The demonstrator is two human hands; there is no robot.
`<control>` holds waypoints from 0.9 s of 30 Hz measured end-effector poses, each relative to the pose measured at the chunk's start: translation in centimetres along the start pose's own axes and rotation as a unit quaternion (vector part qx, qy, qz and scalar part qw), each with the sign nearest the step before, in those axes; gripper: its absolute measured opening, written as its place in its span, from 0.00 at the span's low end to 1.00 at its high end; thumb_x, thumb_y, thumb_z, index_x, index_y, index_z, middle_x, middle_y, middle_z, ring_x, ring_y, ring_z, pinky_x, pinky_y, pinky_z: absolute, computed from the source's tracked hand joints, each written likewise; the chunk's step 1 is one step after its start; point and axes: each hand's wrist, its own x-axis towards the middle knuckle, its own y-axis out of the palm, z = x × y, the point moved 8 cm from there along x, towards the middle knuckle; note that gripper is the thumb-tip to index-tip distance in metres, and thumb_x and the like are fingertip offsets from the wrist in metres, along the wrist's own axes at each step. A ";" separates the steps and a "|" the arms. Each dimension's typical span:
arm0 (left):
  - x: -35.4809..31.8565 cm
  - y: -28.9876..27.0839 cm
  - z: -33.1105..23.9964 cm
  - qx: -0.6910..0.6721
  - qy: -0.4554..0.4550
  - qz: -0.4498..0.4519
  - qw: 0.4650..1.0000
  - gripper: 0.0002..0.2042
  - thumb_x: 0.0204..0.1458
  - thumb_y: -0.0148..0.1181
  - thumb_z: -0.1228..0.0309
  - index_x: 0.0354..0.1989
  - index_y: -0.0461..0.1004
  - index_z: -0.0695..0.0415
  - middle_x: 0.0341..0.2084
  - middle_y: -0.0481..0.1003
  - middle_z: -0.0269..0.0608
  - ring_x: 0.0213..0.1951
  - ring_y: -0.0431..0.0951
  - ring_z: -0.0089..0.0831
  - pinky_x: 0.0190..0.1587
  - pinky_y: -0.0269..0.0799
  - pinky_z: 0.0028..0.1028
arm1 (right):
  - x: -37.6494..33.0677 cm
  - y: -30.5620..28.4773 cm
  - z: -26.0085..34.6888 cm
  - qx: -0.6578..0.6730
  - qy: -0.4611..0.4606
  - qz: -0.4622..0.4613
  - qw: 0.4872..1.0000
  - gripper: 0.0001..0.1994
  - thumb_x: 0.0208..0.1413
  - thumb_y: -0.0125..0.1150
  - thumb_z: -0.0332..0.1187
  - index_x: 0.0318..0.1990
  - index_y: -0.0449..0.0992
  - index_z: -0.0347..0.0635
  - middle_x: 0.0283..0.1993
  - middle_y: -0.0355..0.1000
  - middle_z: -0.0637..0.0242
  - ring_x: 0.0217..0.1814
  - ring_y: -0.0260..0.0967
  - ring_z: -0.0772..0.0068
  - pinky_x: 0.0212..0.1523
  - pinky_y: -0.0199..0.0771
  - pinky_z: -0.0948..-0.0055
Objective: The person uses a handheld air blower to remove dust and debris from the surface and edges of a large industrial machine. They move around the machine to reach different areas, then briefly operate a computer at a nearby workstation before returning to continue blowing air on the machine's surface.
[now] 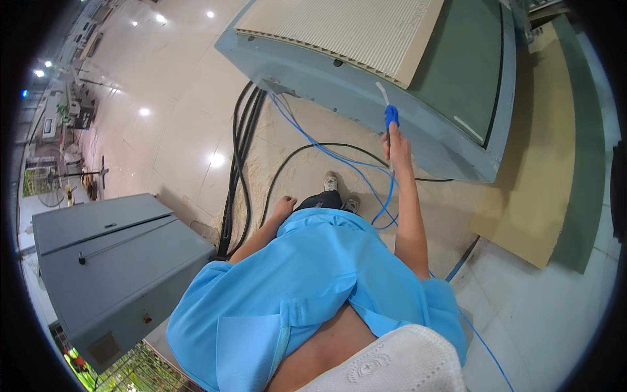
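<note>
My right hand (398,153) is closed around a blue air blow gun (391,115). Its pale, slim nozzle points up and away, in front of the near side of a blue-grey machine (366,98). A blue air hose (390,199) runs down from below that hand. My left hand (284,206) hangs low by my side, above the floor and near black cables; its fingers are mostly hidden from above. On the machine's green surface (460,62) lies a beige ribbed panel (353,29), its near edge overhanging slightly.
Thick black cables (238,157) and looping blue hoses cross the tiled floor (176,124) around my feet. Dust lies along the cables. A grey cabinet (124,261) stands at left. Tan and green sheets (529,176) lie at right. A fan (49,179) is farther left.
</note>
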 end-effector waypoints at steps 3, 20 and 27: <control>-2.4 0.4 -5.0 -0.067 0.086 0.009 0.994 0.23 0.59 0.54 0.58 0.54 0.74 0.64 0.46 0.79 0.54 0.49 0.79 0.41 0.52 0.73 0.34 | 2.0 -0.3 0.7 -0.003 0.004 -0.091 0.996 0.32 0.64 0.46 0.64 0.28 0.70 0.40 0.14 0.61 0.73 0.12 0.56 0.80 0.14 0.55 0.76; 4.5 -13.6 15.4 -0.406 -0.133 -0.025 0.904 0.14 0.59 0.56 0.63 0.47 0.73 0.59 0.37 0.78 0.43 0.35 0.80 0.32 0.35 0.73 0.28 | 10.6 5.8 -2.0 0.148 0.051 -0.153 0.976 0.35 0.60 0.48 0.68 0.27 0.69 0.39 0.15 0.62 0.71 0.12 0.60 0.75 0.13 0.59 0.74; 7.7 -25.8 21.7 -0.433 -0.126 -0.037 0.892 0.14 0.63 0.53 0.58 0.44 0.73 0.57 0.31 0.76 0.36 0.31 0.79 0.26 0.32 0.73 0.26 | 12.0 6.3 -3.0 0.104 0.093 -0.207 0.968 0.35 0.60 0.43 0.71 0.30 0.69 0.42 0.16 0.62 0.72 0.14 0.63 0.75 0.13 0.62 0.75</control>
